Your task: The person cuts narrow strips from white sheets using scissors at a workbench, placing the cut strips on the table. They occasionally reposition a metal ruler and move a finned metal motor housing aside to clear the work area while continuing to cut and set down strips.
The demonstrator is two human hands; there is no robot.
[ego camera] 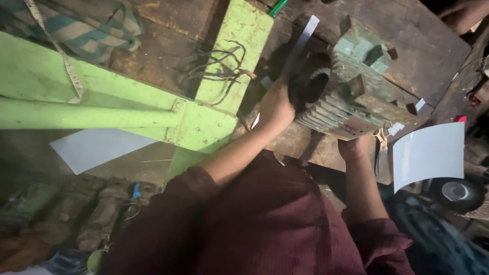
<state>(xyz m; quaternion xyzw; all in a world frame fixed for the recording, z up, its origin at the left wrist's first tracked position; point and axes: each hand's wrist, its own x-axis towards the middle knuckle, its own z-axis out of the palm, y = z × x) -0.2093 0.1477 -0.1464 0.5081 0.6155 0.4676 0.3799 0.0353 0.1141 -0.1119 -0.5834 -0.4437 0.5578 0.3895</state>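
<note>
The finned motor housing [346, 97] lay on its side on the wooden bench [423, 46]. My left hand [277, 109] curled at its open bore; my right hand [354, 147] gripped underneath, steadying it against rolling.

By my motor housing [346, 97]: one housing, two white sheets [430, 153] [97, 147], one grey strip [301, 43], my two hands [277, 109] [355, 147]

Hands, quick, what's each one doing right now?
Left hand: at the open end of the finned motor housing; grip cannot be told.
Right hand: under the housing's near edge, fingers hidden; cannot be told.
</note>
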